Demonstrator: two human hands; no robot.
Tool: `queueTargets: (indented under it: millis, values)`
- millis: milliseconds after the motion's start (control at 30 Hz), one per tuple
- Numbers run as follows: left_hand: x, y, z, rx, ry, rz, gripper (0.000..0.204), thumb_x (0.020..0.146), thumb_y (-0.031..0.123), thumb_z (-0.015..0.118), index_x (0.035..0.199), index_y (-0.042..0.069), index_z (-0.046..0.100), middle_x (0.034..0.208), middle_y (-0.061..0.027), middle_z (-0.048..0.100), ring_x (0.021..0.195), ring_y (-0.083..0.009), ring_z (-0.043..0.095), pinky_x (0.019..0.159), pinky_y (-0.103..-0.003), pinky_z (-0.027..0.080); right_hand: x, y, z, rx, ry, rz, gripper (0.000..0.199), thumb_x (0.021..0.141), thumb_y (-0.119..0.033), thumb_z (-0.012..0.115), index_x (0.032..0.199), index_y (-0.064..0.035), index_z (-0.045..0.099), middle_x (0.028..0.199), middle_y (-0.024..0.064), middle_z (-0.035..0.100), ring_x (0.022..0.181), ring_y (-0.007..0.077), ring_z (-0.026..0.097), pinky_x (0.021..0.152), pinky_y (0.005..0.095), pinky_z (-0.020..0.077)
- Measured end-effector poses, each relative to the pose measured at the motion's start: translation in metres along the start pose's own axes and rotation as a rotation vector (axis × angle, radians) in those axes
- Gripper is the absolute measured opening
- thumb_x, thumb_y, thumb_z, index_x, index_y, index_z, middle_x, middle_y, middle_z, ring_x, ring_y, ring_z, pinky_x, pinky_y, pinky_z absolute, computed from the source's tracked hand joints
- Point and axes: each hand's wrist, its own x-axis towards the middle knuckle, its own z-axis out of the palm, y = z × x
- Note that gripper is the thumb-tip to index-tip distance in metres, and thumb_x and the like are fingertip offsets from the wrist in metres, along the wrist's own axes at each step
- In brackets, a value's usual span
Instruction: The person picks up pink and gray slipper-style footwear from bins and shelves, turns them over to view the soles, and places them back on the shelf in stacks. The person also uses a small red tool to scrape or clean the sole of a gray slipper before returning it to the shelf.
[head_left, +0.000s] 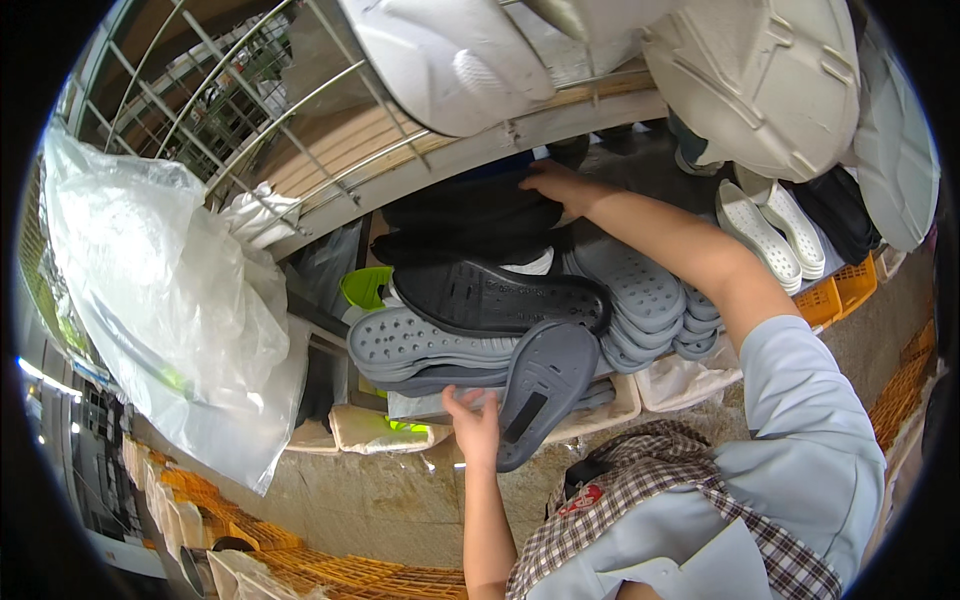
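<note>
My left hand [472, 425] is at the front edge of the work surface, fingers apart. It is beside a dark grey shoe sole [545, 395] that tilts over the edge; whether they touch is hard to tell. Behind that lies a black sole [500, 298], on top of lighter grey soles [425, 340] with round holes. My right arm stretches to the back, where my right hand [555, 187] curls its fingers at the end of a black sole in a dark pile [465, 205]. The fingertips are partly hidden there. More grey soles [630, 290] are stacked under my right forearm.
A wire rack [290, 130] with large white moulded pieces [460, 70] overhangs the back. Clear plastic bags [175, 290] hang at the left. White soles [765, 235] stand at the right, near an orange crate [840, 290]. Lined bins [385, 430] sit below the front edge.
</note>
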Motion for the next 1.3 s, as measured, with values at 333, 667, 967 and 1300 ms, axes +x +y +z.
queueTargets:
  millis: [333,667,967,1300]
  values:
    - [-0.032,-0.010,-0.029,0.107,0.028,-0.031,0.070,0.081,0.024,0.067,0.138,0.006,0.031,0.103,-0.0103,0.063,0.067,-0.0219,0.060,0.071,-0.033,0.048,-0.056,-0.028,-0.002,-0.557,0.029,-0.511,0.078,0.075,-0.043,0.072,0.134,-0.0020,0.043,0.121,0.0235,0.055,0.107,0.0313,0.057,0.088,0.0395,0.0464]
    - [-0.057,-0.039,-0.081,0.044,0.005,-0.087,0.066,0.082,0.026,0.067,0.136,0.008,0.033,0.102,-0.0081,0.063,0.081,-0.0263,0.064,0.073,-0.037,0.049,-0.179,-0.012,0.078,-1.183,-0.444,-0.491,0.099,0.061,-0.026,0.077,0.144,-0.0105,0.025,0.141,0.0270,0.028,0.128,0.0440,0.033,0.105,0.0452,0.0321]
    - [-0.098,-0.100,-0.151,0.041,0.077,-0.226,0.066,0.083,0.029,0.065,0.137,0.011,0.033,0.104,-0.0067,0.064,0.087,-0.0289,0.062,0.073,-0.038,0.048,-0.132,-0.062,0.118,-1.036,-0.423,-0.807,0.076,0.068,-0.025,0.072,0.138,-0.0188,0.042,0.149,0.0200,0.023,0.137,0.0380,0.023,0.110,0.0434,0.0257]
    - [-0.187,-0.195,-0.242,0.065,0.318,-0.493,0.062,0.084,0.029,0.064,0.136,0.008,0.038,0.102,-0.0080,0.063,0.079,-0.0219,0.061,0.073,-0.036,0.048,-0.172,-0.003,0.155,-1.230,0.109,-0.795,0.063,0.076,-0.025,0.072,0.129,-0.0012,0.049,0.135,0.0193,0.046,0.125,0.0343,0.043,0.105,0.0399,0.0322]
